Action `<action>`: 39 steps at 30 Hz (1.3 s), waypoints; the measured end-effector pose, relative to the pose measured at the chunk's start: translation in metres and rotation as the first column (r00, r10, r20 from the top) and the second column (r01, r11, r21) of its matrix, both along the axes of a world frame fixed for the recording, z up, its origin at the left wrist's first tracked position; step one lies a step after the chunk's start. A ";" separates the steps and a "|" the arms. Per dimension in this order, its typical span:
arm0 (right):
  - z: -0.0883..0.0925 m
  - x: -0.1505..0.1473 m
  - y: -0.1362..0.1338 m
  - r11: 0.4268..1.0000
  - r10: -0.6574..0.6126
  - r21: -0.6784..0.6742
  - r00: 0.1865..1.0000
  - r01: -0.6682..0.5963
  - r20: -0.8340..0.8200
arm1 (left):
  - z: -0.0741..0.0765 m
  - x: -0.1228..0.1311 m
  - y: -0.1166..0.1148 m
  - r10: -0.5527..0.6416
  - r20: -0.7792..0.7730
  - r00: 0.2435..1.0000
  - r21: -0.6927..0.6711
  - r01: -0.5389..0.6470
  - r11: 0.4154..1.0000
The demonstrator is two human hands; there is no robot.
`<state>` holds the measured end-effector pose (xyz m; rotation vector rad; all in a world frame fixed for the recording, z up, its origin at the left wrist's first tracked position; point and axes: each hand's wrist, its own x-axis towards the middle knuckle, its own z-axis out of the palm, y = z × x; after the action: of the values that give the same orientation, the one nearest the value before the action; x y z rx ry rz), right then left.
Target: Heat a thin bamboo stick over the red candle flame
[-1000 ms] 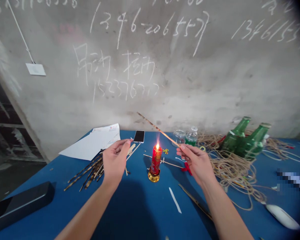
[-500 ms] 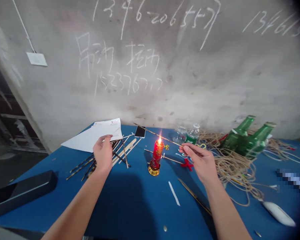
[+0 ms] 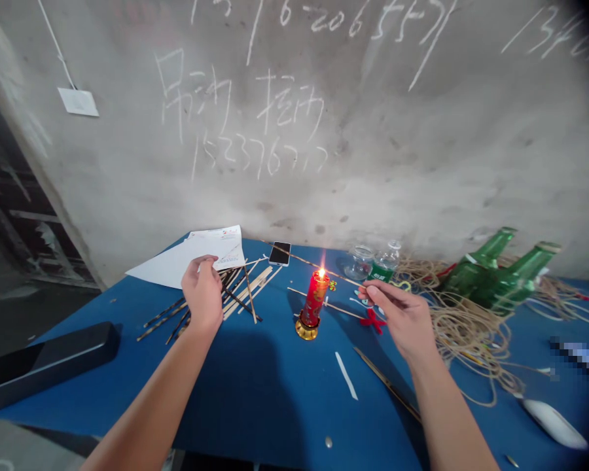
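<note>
My right hand (image 3: 402, 320) pinches a long thin charred bamboo strip (image 3: 314, 263) between thumb and fingers. The strip runs up-left and crosses the tip of the flame of a lit red candle (image 3: 316, 297) in its gold holder (image 3: 307, 329), though the depth gap is hard to judge. My left hand (image 3: 202, 292) hangs just over a loose pile of dark-mottled and pale bamboo strips (image 3: 240, 297), beside a sheet of white paper (image 3: 177, 271). Nothing shows in its curled fingers.
The blue table (image 3: 255, 418) carries a phone (image 3: 279, 254), a glass jar (image 3: 359, 261), a plastic bottle (image 3: 387, 261), green glass bottles (image 3: 491, 278), tangled twine (image 3: 466, 333), a white mouse (image 3: 552, 424) and a black case (image 3: 44, 366). A chalk-marked concrete wall (image 3: 373, 163) rises behind.
My left hand has dropped from raised over the table down to the strip pile. My right hand keeps the strip, now held flatter. The view has tilted downward.
</note>
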<state>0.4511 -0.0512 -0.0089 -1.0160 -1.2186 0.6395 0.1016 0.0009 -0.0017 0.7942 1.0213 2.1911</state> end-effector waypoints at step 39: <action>0.004 -0.002 -0.005 0.998 -0.055 0.008 0.998 0.054 0.033 | -0.001 -0.001 0.000 -0.007 -0.020 1.000 -0.003 0.007 1.000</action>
<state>0.4488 -0.0557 -0.0052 -1.0541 -1.2172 0.5777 0.1001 0.0004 -0.0031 0.8191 1.0303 2.1787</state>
